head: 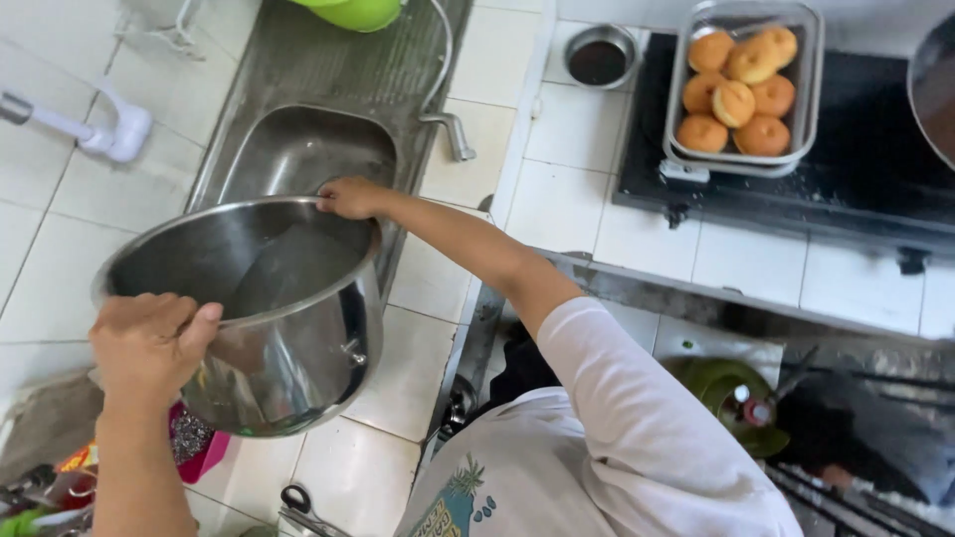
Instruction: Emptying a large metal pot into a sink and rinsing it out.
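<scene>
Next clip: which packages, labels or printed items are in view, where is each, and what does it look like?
Crumpled snack-type wrapper: bottom left, below the left hand; red, orange and yellow.
Pink glittery pouch: under the large steel pot held by the left hand and right hand; magenta, speckled.
Green gas cylinder: lower right below the counter; a small red and white patch near its valve.
No screens or signs.

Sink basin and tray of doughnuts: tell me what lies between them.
In the head view, between the sink basin and the tray of doughnuts lie the tap, white counter tiles and a small metal bowl.
</scene>
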